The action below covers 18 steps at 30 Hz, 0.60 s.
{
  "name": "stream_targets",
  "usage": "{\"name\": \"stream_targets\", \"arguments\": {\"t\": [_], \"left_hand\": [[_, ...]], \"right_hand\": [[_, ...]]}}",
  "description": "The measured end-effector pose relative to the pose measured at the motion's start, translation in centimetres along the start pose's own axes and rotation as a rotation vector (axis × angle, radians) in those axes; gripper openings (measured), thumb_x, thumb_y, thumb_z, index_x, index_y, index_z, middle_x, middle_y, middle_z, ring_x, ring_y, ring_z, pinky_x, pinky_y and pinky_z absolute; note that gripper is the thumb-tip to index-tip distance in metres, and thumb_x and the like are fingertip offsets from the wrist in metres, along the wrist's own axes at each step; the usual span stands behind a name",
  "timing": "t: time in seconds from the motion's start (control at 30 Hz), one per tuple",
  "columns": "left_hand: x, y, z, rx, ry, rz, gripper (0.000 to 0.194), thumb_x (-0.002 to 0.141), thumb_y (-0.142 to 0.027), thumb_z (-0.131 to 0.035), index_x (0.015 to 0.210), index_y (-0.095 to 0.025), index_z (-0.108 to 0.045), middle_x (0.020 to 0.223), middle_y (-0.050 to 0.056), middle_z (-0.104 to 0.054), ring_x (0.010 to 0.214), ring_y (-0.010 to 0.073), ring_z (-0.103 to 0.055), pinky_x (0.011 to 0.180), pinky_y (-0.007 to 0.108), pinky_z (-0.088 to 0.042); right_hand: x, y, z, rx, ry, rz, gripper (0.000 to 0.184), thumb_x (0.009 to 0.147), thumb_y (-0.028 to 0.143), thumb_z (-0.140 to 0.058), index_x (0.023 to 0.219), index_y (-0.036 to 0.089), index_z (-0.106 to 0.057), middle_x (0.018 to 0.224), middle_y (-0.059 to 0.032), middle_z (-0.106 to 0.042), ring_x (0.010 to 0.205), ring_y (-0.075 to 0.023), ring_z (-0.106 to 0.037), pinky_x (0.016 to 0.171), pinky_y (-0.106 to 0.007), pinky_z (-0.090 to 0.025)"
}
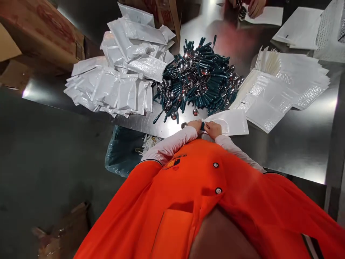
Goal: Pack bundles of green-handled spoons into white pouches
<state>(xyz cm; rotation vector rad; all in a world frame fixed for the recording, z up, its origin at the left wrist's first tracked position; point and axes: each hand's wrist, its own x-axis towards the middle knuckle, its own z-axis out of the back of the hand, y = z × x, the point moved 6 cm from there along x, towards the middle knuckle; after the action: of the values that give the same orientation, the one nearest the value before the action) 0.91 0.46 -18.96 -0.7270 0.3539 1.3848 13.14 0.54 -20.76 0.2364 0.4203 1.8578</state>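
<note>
Both my hands meet at the near edge of the steel table (296,144). My left hand (194,126) is closed round a dark green spoon handle (202,125), and a spoon bowl (184,125) shows just left of it. My right hand (214,128) pinches the near end of a white padded envelope (231,122) lying flat on the table. The spoon handle sits at the envelope's opening, between the two hands. A big heap of green-handled spoons (196,81) lies just beyond my hands.
Filled white envelopes (118,72) are piled at the left, flat ones (283,82) stacked at the right. Another person's hand (254,7) works at the far edge. A white basket (330,32) stands far right. A dark bag of scraps (124,151) sits on the floor, cardboard boxes (40,32) at left.
</note>
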Motion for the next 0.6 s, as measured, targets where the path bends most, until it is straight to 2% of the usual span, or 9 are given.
{"name": "stream_targets", "arguments": {"t": [0.07, 0.13, 0.23, 0.27, 0.3, 0.33, 0.4, 0.47, 0.6], "left_hand": [[-0.6, 0.2, 0.5, -0.005, -0.037, 0.01, 0.051, 0.09, -0.034, -0.066, 0.133, -0.009, -0.053, 0.121, 0.022, -0.069, 0.118, 0.0324, -0.067, 0.097, 0.036, -0.052], [-1.4, 0.6, 1.2, -0.026, -0.089, 0.033, 0.059, 0.092, -0.033, -0.062, 0.143, -0.01, -0.044, 0.119, 0.02, -0.07, 0.114, 0.0311, -0.069, 0.094, 0.035, -0.052], [-2.7, 1.1, 3.0, -0.025, -0.179, 0.039, 0.084, 0.092, -0.03, -0.062, 0.16, -0.013, -0.016, 0.118, 0.02, -0.07, 0.111, 0.0309, -0.07, 0.096, 0.036, -0.051], [-3.0, 1.2, 3.5, -0.016, -0.189, 0.025, 0.09, 0.091, -0.03, -0.064, 0.162, -0.014, -0.011, 0.119, 0.02, -0.07, 0.112, 0.0313, -0.069, 0.098, 0.037, -0.05], [-3.1, 1.1, 4.0, -0.005, -0.184, 0.004, 0.092, 0.089, -0.03, -0.067, 0.162, -0.015, -0.013, 0.119, 0.019, -0.07, 0.113, 0.032, -0.069, 0.101, 0.038, -0.048], [-3.2, 1.0, 4.3, 0.0, -0.167, -0.021, 0.089, 0.087, -0.031, -0.069, 0.161, -0.016, -0.021, 0.12, 0.019, -0.07, 0.115, 0.0329, -0.068, 0.103, 0.039, -0.047], [-3.0, 0.8, 4.7, -0.007, -0.139, -0.061, 0.075, 0.082, -0.033, -0.075, 0.149, -0.015, -0.045, 0.121, 0.019, -0.07, 0.118, 0.035, -0.066, 0.103, 0.04, -0.047], [-2.4, 0.9, 4.7, -0.025, -0.11, -0.031, 0.06, 0.079, -0.03, -0.077, 0.133, -0.01, -0.059, 0.122, 0.021, -0.07, 0.118, 0.0359, -0.066, 0.1, 0.04, -0.05], [-1.8, 1.3, 4.3, -0.056, -0.056, 0.064, 0.044, 0.083, -0.018, -0.07, 0.124, -0.005, -0.062, 0.119, 0.022, -0.071, 0.112, 0.0299, -0.07, 0.09, 0.032, -0.053]], "right_hand": [[0.1, 0.2, 1.1, 0.0, -0.075, 0.019, 0.036, 0.097, 0.029, -0.048, 0.111, 0.015, -0.078, 0.091, -0.0132, -0.077, 0.083, -0.0233, -0.068, 0.069, -0.03, -0.043], [0.2, 0.2, 2.3, 0.025, -0.134, 0.05, 0.039, 0.1, 0.031, -0.045, 0.118, 0.016, -0.076, 0.092, -0.0127, -0.076, 0.084, -0.0227, -0.067, 0.07, -0.03, -0.043], [0.3, 0.7, 3.4, 0.069, -0.095, 0.164, 0.041, 0.101, 0.033, -0.044, 0.122, 0.015, -0.074, 0.092, -0.0125, -0.076, 0.086, -0.0227, -0.067, 0.072, -0.03, -0.046], [0.3, 0.9, 3.6, 0.08, -0.064, 0.202, 0.041, 0.101, 0.033, -0.043, 0.122, 0.015, -0.073, 0.093, -0.0127, -0.075, 0.088, -0.0228, -0.067, 0.074, -0.03, -0.046], [0.3, 1.2, 3.8, 0.085, -0.032, 0.226, 0.042, 0.101, 0.033, -0.042, 0.123, 0.015, -0.073, 0.095, -0.0129, -0.075, 0.09, -0.023, -0.067, 0.076, -0.03, -0.047], [0.4, 1.5, 4.0, 0.085, -0.004, 0.232, 0.043, 0.101, 0.033, -0.041, 0.125, 0.015, -0.072, 0.098, -0.0132, -0.075, 0.092, -0.0232, -0.067, 0.079, -0.03, -0.048], [0.4, 2.2, 4.1, 0.069, 0.039, 0.197, 0.045, 0.102, 0.034, -0.039, 0.127, 0.015, -0.071, 0.103, -0.0143, -0.075, 0.097, -0.0242, -0.066, 0.083, -0.032, -0.049], [0.3, 3.4, 4.0, 0.046, 0.075, 0.15, 0.045, 0.102, 0.033, -0.038, 0.129, 0.015, -0.069, 0.106, -0.0158, -0.074, 0.099, -0.026, -0.066, 0.086, -0.033, -0.049], [0.3, 6.6, 4.2, 0.033, 0.156, 0.117, 0.043, 0.1, 0.025, -0.037, 0.129, 0.011, -0.067, 0.105, -0.0182, -0.073, 0.096, -0.0276, -0.065, 0.084, -0.034, -0.047]]}}
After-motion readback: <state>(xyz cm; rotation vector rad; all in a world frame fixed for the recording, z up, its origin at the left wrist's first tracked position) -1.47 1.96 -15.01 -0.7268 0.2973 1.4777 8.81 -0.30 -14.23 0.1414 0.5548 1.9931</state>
